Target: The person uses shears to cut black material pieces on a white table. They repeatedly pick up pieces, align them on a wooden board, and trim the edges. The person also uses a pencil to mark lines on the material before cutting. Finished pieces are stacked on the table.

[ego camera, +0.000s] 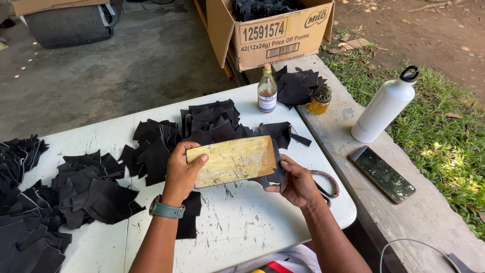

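My left hand [182, 172] grips the left end of a yellowish wooden board [233, 160], thumb on top. My right hand [297, 183] holds the board's right end together with a black leather piece [275, 174] tucked under it. Both hands keep the board just above the white table [242, 222]. A watch with a teal strap is on my left wrist.
Piles of black leather pieces [91, 187] cover the table's left and middle. A glass bottle [267, 90], a small jar [321, 100], a white flask [385, 106] and a phone [382, 174] stand right, on a concrete bench. Scissors [326, 184] lie by my right hand. A cardboard box [275, 30] sits behind.
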